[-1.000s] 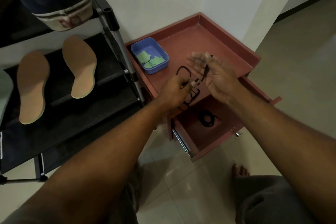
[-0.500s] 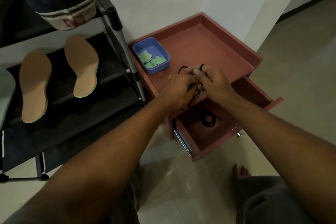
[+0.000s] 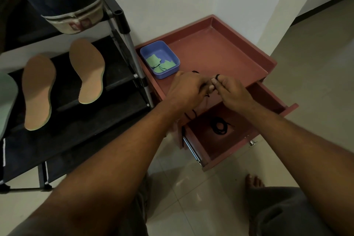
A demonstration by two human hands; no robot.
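My left hand (image 3: 186,90), fingers curled, pinches a black lace (image 3: 193,114) taut above the cabinet top (image 3: 220,53) so my right hand (image 3: 232,92), fingers clamped on it, can loop it round a fingertip. A coiled lace (image 3: 220,127) lies in the open drawer (image 3: 229,157), lower right; likely this one's destination too.

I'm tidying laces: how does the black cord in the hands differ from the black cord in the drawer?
The thin black cord in hand is pinched between the left hand and right hand; the coiled black cord lies untouched in the open reddish-brown drawer. The first trails loose strands below the left hand; the second is a compact bundle. Both are thin and black.
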